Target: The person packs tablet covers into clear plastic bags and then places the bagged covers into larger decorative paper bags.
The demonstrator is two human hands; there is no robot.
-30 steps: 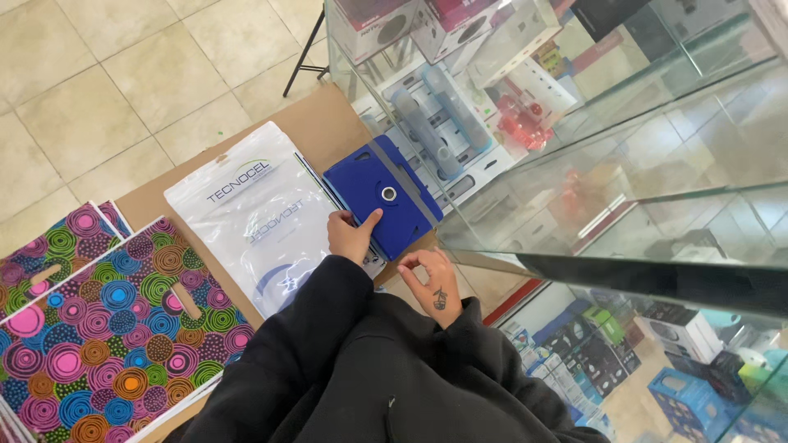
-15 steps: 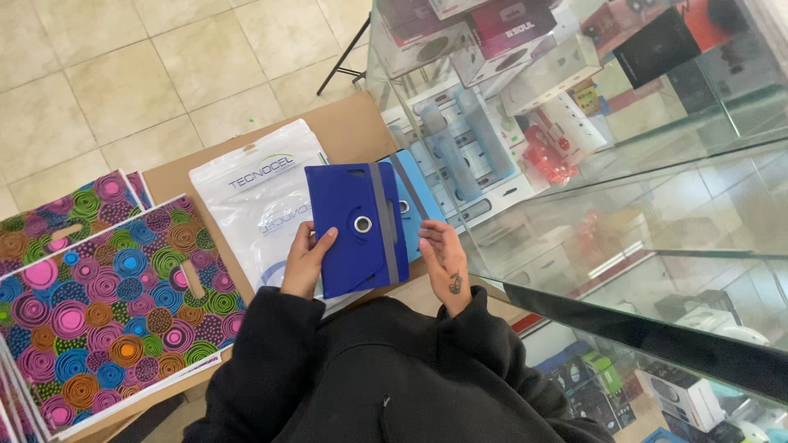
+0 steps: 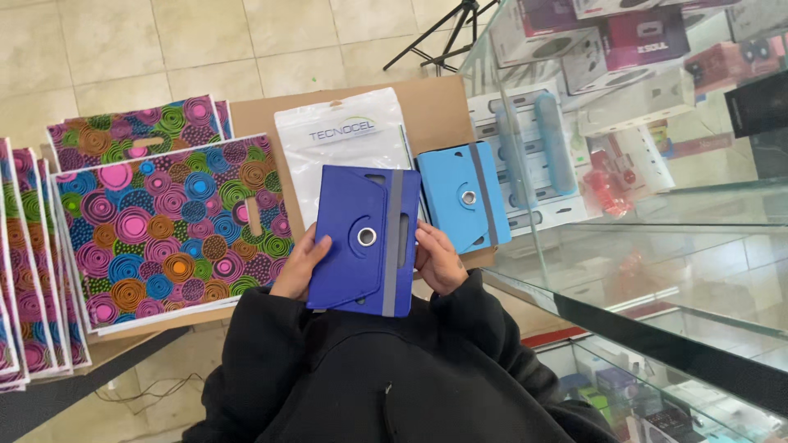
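Both my hands hold a dark blue tablet case (image 3: 361, 238) upright in front of my chest. It has a grey elastic strap down its right side and a round metal swivel in the middle. My left hand (image 3: 300, 264) grips its left edge and my right hand (image 3: 437, 258) grips its right edge. Behind it on the brown cardboard surface (image 3: 427, 107) lie a white plastic pouch (image 3: 341, 143) and a light blue tablet case (image 3: 461, 197) with the same strap and swivel. Black sleeves cover both my arms.
Colourful circle-patterned bags (image 3: 164, 230) lie on the left, with more stacked at the far left (image 3: 33, 262). A glass display case (image 3: 657, 205) with boxed goods stands on the right. A black tripod (image 3: 443, 37) stands on the tiled floor beyond.
I have lifted the dark blue case higher and closer, now held by both side edges. The view has shifted, so the light blue case beside the pouch shows fully.
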